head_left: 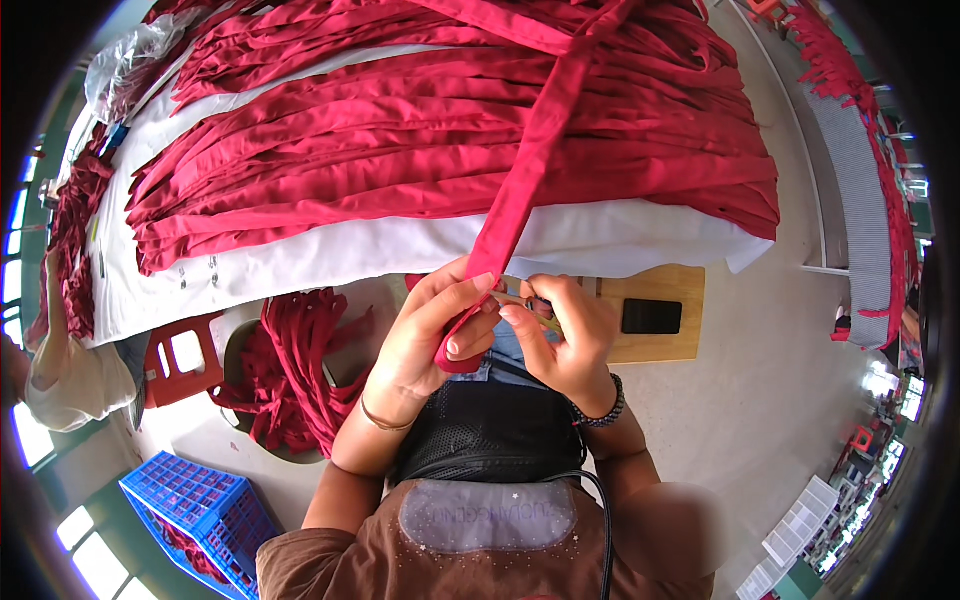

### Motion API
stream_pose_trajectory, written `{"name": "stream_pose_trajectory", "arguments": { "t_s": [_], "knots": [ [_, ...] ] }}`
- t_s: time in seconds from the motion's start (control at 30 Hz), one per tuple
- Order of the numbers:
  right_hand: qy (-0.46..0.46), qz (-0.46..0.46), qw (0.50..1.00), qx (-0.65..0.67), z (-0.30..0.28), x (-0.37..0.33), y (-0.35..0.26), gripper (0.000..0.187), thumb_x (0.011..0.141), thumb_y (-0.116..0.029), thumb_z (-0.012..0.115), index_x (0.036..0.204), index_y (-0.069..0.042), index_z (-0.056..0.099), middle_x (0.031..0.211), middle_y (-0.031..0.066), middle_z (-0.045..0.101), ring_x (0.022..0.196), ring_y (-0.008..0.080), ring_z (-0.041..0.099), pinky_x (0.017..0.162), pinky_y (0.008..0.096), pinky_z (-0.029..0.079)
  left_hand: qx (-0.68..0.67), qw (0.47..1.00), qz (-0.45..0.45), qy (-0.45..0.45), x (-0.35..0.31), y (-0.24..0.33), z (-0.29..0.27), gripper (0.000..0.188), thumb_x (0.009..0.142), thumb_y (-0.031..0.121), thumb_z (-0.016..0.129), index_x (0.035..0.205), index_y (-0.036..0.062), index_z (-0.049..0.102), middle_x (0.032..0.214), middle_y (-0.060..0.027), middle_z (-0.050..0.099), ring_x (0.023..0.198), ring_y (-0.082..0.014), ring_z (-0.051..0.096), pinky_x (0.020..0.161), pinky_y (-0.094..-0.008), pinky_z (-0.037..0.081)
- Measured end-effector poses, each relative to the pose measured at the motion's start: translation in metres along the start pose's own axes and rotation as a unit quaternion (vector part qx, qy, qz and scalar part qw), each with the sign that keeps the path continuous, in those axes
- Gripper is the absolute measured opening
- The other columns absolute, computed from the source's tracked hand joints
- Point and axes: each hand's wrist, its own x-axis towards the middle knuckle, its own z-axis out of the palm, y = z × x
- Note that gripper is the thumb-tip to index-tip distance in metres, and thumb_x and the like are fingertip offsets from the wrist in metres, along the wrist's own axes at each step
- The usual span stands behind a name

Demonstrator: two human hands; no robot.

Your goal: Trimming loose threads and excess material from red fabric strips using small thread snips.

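Note:
A long red fabric strap (522,190) runs down from the heap on the table to my hands. My left hand (440,325) is closed around its near end, thumb on top, with the folded end hanging below the fingers. Close beside it, my right hand (570,330) has its thumb and fingers bent around a small thin tool (527,301), mostly hidden by the fingers. The tool's tip is near the strap at my left fingertips; its kind is too small to tell.
Many red straps (440,140) lie in rows on the white-covered table (620,235). Below stand a tub of red straps (295,380), a red plastic stool (180,360), a blue crate (190,510) and a wooden surface (685,340) with a black phone (651,317). Another person (80,380) is at left.

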Motion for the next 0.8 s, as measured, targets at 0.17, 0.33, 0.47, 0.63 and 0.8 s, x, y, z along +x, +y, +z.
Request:
{"name": "stream_pose_trajectory", "arguments": {
  "t_s": [0.17,0.33,0.47,0.63,0.8],
  "knots": [
    [-0.014,-0.027,0.999,-0.030,0.001,-0.002,0.004,0.022,0.082,-0.020,0.072,0.085,-0.003,0.058,0.064,0.0063,0.056,0.047,0.0189,0.054,0.043,0.0293,0.038,-0.012,1.000,0.002,-0.020,0.000,-0.001,-0.005,0.014,0.097,0.013,0.049,0.096,-0.0005,0.053,0.068,0.0010,0.047,0.043,-0.0022,0.035,0.039,-0.0180,0.026],
    [0.038,0.010,0.999,0.006,0.003,0.000,-0.001,0.018,0.084,-0.019,0.070,0.084,-0.004,0.060,0.063,0.0051,0.056,0.046,0.0183,0.052,0.042,0.0295,0.038,0.015,1.000,0.026,-0.010,0.000,0.000,-0.005,0.013,0.096,0.012,0.051,0.097,-0.0003,0.053,0.065,0.0011,0.046,0.042,-0.0031,0.035,0.039,-0.0185,0.026],
    [-0.010,-0.016,1.000,-0.023,-0.002,-0.001,0.004,0.021,0.082,-0.020,0.072,0.085,-0.004,0.060,0.065,0.0056,0.057,0.047,0.0182,0.053,0.043,0.0290,0.038,0.031,0.998,0.043,-0.015,-0.001,-0.003,-0.005,0.012,0.096,0.011,0.053,0.098,-0.0007,0.054,0.064,0.0010,0.048,0.042,-0.0035,0.038,0.039,-0.0188,0.027],
    [0.025,0.018,1.000,0.001,-0.003,0.005,-0.001,0.019,0.082,-0.018,0.072,0.083,-0.004,0.060,0.061,0.0053,0.056,0.046,0.0185,0.053,0.042,0.0301,0.037,0.189,0.966,0.156,0.081,-0.007,-0.004,0.005,0.013,0.093,0.009,0.058,0.101,-0.0017,0.055,0.069,-0.0006,0.055,0.046,-0.0038,0.045,0.042,-0.0183,0.033],
    [-0.012,-0.006,0.999,-0.029,-0.008,0.003,0.002,0.020,0.081,-0.019,0.073,0.084,-0.004,0.060,0.062,0.0055,0.056,0.046,0.0188,0.053,0.042,0.0299,0.037,0.242,0.952,0.159,0.095,-0.009,-0.006,0.006,0.016,0.093,0.009,0.058,0.103,-0.0026,0.056,0.070,-0.0011,0.058,0.047,-0.0036,0.047,0.043,-0.0180,0.037]
  ]
}}
